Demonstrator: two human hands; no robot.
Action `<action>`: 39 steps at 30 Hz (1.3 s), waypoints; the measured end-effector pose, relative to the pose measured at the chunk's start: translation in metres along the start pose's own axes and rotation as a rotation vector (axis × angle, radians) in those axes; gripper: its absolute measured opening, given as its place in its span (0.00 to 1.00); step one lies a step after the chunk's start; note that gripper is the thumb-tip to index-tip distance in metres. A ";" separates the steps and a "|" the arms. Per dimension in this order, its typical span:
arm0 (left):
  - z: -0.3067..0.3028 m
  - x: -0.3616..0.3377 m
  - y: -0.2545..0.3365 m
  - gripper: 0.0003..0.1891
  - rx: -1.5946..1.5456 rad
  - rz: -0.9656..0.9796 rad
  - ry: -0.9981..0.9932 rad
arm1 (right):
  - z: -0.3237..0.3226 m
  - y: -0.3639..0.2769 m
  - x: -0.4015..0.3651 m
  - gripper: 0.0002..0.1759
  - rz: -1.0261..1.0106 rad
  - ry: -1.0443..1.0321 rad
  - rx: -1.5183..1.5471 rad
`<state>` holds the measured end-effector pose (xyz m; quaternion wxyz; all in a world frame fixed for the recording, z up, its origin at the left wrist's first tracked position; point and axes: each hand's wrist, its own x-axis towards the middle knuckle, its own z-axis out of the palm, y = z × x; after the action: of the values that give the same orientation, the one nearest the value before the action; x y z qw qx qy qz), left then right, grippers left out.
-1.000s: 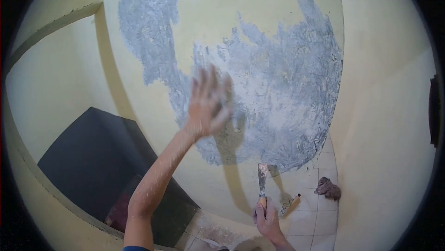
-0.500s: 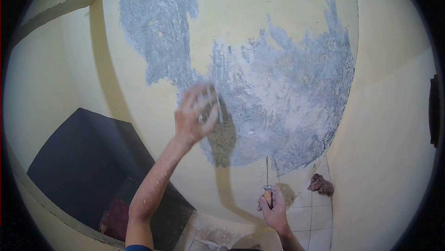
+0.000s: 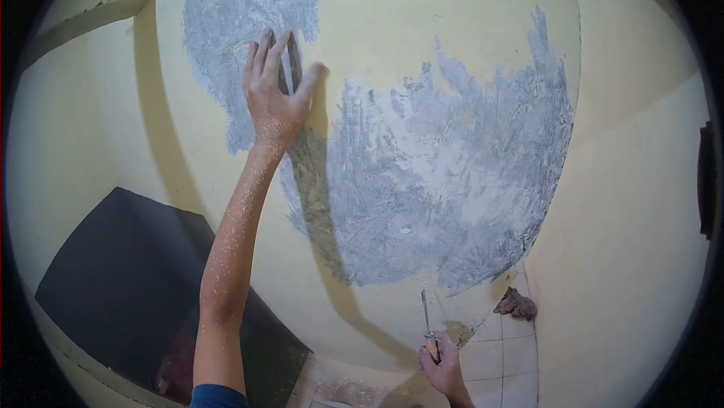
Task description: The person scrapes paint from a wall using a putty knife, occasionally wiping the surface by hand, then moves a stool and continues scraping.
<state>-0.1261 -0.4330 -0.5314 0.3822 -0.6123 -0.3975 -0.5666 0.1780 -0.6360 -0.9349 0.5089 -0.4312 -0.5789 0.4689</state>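
Note:
My left hand (image 3: 273,106) is open against the wall (image 3: 422,8), fingers spread over the upper left arm of a rough grey patch (image 3: 422,204) where the yellow paint is gone. White flecks cover that forearm. Low in the view, my right hand (image 3: 446,374) is closed round the wooden handle of a scraper (image 3: 425,314). Its thin metal blade points up, seen nearly edge-on, just below the bottom edge of the grey patch. Paler smears run across the middle of the patch.
A crumpled brown cloth (image 3: 516,304) lies at the right corner by the white tiles (image 3: 520,366). On the left stands a large dark panel (image 3: 121,265), with something dark red (image 3: 177,370) at its lower part. Another yellow wall (image 3: 626,204) closes in on the right.
My left hand has moved up and to the left along the wall, from the middle of the grey patch to its upper left part. My right hand, with the scraper, has dropped slightly.

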 end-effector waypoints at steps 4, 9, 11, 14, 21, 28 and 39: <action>0.002 -0.030 0.034 0.48 0.141 0.090 -0.108 | 0.001 -0.006 0.000 0.17 -0.003 0.012 0.011; -0.009 -0.090 0.066 0.50 0.170 0.361 -0.494 | -0.002 -0.025 0.001 0.16 0.081 -0.011 -0.051; -0.010 -0.105 0.065 0.47 0.099 0.576 -0.600 | -0.005 -0.027 0.001 0.15 0.084 -0.027 -0.074; -0.016 -0.110 0.045 0.43 0.004 0.753 -0.526 | -0.008 -0.027 0.000 0.15 0.088 -0.040 -0.084; 0.004 -0.082 0.054 0.43 0.110 0.015 -0.191 | -0.017 -0.020 -0.006 0.15 0.114 -0.050 -0.007; -0.018 -0.125 0.078 0.42 -0.018 0.670 -0.702 | -0.029 -0.007 -0.016 0.15 0.114 -0.032 0.053; 0.006 -0.088 0.065 0.42 0.125 0.063 -0.299 | -0.046 0.001 -0.009 0.17 0.082 0.016 0.030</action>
<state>-0.0680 -0.4576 -0.6212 0.3735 -0.6769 -0.4651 -0.4312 0.2251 -0.6401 -0.9360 0.5002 -0.4505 -0.5498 0.4946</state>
